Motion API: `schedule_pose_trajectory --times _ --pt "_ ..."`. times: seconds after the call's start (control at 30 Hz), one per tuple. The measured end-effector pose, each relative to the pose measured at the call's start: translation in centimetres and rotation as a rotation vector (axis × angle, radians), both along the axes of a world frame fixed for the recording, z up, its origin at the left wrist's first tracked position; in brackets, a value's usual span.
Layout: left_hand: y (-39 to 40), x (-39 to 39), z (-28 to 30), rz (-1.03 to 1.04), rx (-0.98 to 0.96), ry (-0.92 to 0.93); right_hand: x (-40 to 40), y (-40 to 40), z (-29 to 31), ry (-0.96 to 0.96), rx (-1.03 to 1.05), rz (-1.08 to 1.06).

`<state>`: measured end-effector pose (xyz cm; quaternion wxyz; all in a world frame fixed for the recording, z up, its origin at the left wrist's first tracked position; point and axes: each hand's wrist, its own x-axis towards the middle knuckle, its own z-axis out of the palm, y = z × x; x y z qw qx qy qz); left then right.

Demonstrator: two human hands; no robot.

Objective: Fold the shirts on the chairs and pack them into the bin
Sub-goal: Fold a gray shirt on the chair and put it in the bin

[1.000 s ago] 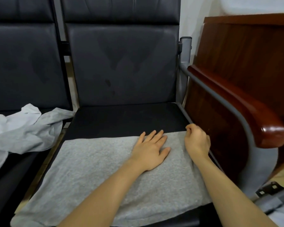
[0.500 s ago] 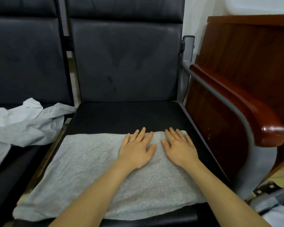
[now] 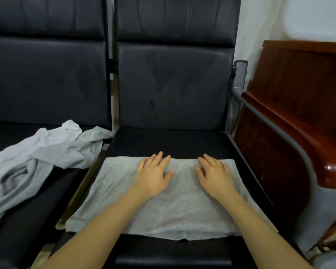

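A grey shirt [image 3: 113, 193], folded into a flat rectangle, lies on the seat of the right black chair [image 3: 169, 140]. My left hand [image 3: 153, 173] rests flat on its far middle part, fingers straight. My right hand [image 3: 213, 171] lies flat on its far right part, fingers spread. A second, lighter grey shirt [image 3: 37, 158] lies crumpled on the seat of the left black chair [image 3: 47, 84]. No bin is in view.
A metal armrest with a glossy wooden top [image 3: 303, 144] borders the right chair. Behind it stands dark wooden furniture [image 3: 303, 78]. A narrow gap [image 3: 97, 160] separates the two seats.
My right hand let go of the shirt's far right corner and flattened onto the cloth. Both hands then slid apart along the far edge. The view pulled back.
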<state>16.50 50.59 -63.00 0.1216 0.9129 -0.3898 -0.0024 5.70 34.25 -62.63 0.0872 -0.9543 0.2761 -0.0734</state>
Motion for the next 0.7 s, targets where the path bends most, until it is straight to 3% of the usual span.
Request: schedule_pose_trajectory --times 0.33,0.53,0.7 --pt "10.8 2.2 -0.4 0.419 0.014 0.024 2.1 5.2 -1.2 -0.041 0.062 0.295" --pt "12.2 3.1 -1.2 -0.020 0.069 0.057 2.1 6.9 -1.2 0.034 0.045 0.392" --pt "13.4 4.7 -2.0 0.117 0.132 0.137 1.8 7.0 -1.8 0.176 0.046 0.361"
